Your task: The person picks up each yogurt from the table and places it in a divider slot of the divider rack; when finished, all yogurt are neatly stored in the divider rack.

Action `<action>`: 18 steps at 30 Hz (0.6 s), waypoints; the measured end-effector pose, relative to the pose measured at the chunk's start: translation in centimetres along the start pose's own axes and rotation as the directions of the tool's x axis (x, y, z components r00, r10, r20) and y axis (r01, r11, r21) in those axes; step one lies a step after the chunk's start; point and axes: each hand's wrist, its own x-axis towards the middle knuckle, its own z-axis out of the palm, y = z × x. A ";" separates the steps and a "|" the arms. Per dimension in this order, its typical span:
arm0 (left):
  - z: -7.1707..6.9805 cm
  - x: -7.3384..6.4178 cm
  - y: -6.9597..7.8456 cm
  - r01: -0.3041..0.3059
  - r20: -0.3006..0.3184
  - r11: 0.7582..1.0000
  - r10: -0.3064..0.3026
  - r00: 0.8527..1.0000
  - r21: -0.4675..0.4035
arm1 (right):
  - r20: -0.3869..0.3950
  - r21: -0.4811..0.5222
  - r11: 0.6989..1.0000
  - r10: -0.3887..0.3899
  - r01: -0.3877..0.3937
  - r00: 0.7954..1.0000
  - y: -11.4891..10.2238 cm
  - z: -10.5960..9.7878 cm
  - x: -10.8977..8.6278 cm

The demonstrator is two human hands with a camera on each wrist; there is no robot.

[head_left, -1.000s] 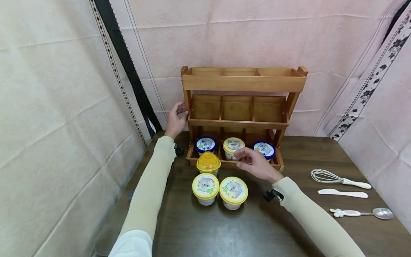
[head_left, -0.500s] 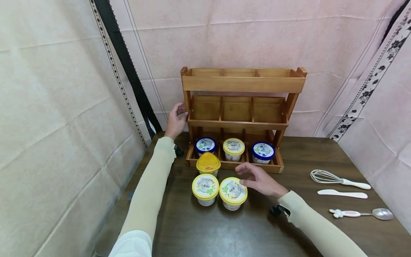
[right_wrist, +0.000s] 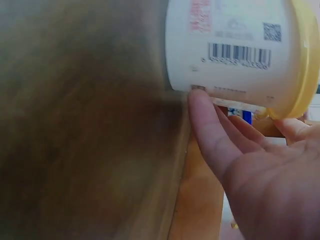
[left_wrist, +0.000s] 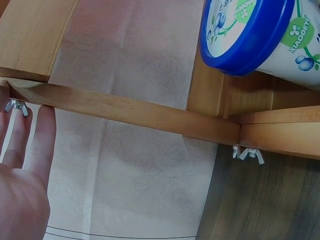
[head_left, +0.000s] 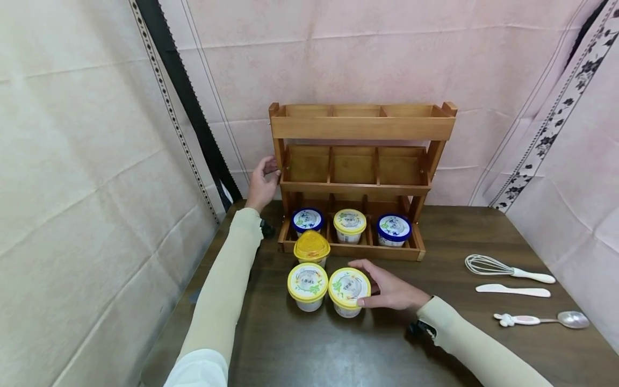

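Note:
My right hand [head_left: 389, 287] curls around a white tub with a yellow lid [head_left: 348, 290], standing at the front right of a cluster. Thumb and fingers span the tub; in the right wrist view, fingers [right_wrist: 210, 125] touch its printed side [right_wrist: 225, 55]. My left hand [head_left: 263, 185] rests its extended fingers against the left side of a wooden three-tier rack [head_left: 358, 129]. In the left wrist view, those fingers [left_wrist: 42, 140] lie at the side post [left_wrist: 130, 110] near a wing nut. Another yellow-lidded tub [head_left: 308, 285] and a tub with a domed yellow lid [head_left: 311, 247] stand beside the first.
The rack's bottom tier holds a blue-lidded tub [head_left: 307, 219], a yellow-lidded tub [head_left: 350, 223] and another blue-lidded tub [head_left: 394, 228], each in its own compartment. A whisk [head_left: 493, 266], a white knife [head_left: 512, 291] and a spoon [head_left: 546, 320] lie at the right.
My right hand has drawn back from the rack's bottom tier, down to the front right yellow-lidded tub, and now touches it. The left hand stays at the rack's side.

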 end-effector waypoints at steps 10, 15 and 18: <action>0.0 0.3 -0.3 -0.017 -0.005 1.000 0.017 1.000 -0.011 | 0.037 -0.047 0.998 -0.032 0.033 0.999 0.1 0.8 0.0; 0.0 0.5 -0.7 -0.038 0.006 0.999 0.038 0.999 -0.022 | 0.014 -0.047 0.998 -0.036 0.036 0.999 -0.3 0.9 -0.1; 0.0 0.4 -0.7 -0.028 0.009 0.999 0.028 1.000 -0.017 | 0.008 -0.027 0.999 -0.022 0.022 1.000 -0.4 1.0 -0.2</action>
